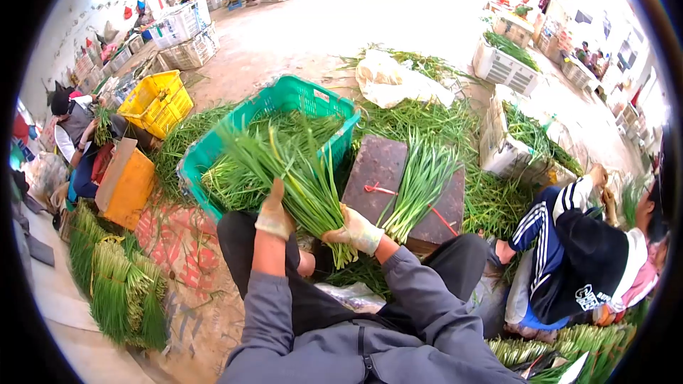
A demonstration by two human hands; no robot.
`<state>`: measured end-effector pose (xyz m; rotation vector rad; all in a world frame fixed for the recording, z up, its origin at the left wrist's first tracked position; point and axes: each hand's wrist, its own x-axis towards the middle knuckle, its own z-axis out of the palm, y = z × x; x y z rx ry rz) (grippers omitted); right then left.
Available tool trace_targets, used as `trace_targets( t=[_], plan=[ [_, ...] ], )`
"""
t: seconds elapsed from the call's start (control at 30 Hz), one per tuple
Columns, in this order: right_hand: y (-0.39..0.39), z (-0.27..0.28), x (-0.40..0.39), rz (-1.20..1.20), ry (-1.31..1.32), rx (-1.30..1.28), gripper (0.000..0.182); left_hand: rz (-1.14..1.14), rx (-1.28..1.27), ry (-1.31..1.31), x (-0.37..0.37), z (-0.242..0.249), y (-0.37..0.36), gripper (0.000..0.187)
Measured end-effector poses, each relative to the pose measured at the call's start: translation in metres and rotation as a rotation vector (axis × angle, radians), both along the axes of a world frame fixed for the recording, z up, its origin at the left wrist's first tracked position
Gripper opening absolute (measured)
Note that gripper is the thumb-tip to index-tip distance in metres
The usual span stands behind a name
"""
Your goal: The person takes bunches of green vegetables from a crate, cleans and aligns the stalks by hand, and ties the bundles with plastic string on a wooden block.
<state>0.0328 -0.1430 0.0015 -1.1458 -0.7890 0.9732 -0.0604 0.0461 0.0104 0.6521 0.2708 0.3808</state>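
Observation:
A bunch of long green chives (302,185) slants over my lap, leaf tips up and left, pale stem ends down and right. My left hand (274,215), in a light glove, grips its side with the thumb up. My right hand (354,231), gloved too, is closed around the stem ends. Right of it, another bunch of chives (421,185) lies on a dark brown box (373,171). A red tie (380,189) rests on the box; a second red strip lies near that bunch's stems. Behind my left hand stands a green crate (196,195) holding loose chives.
Tied chive bundles (117,281) lie at the left, more at the lower right. A person in a striped sleeve (580,188) sits close on my right. Another person works at the left beside a yellow crate (156,99). A white crate (498,139) of greens stands at the right.

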Motion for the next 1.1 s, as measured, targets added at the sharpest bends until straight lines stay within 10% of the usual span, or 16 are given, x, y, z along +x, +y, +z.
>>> trace_targets(
  t=[0.3,0.4,0.67,0.87,1.1],
  plan=[
    [-0.019,0.003,0.001,0.120,-0.092,0.022,0.084,-0.018,-0.090,0.076,0.015,-0.001,-0.001,0.040],
    [0.004,0.027,-0.005,-0.073,-0.245,-0.052,0.060,0.187,0.127,0.156,0.016,-0.007,-0.005,0.052],
    [0.018,-0.016,0.017,-0.534,0.010,0.108,0.025,0.272,0.079,0.212,0.025,0.009,-0.017,0.062],
    [0.001,-0.002,0.016,-0.346,0.803,0.338,0.019,0.209,0.105,0.239,0.029,-0.024,0.025,0.024],
    [-0.082,-0.055,0.010,-0.319,0.489,0.055,0.023,0.676,-0.027,-0.019,0.011,0.028,0.142,0.024]
  ],
)
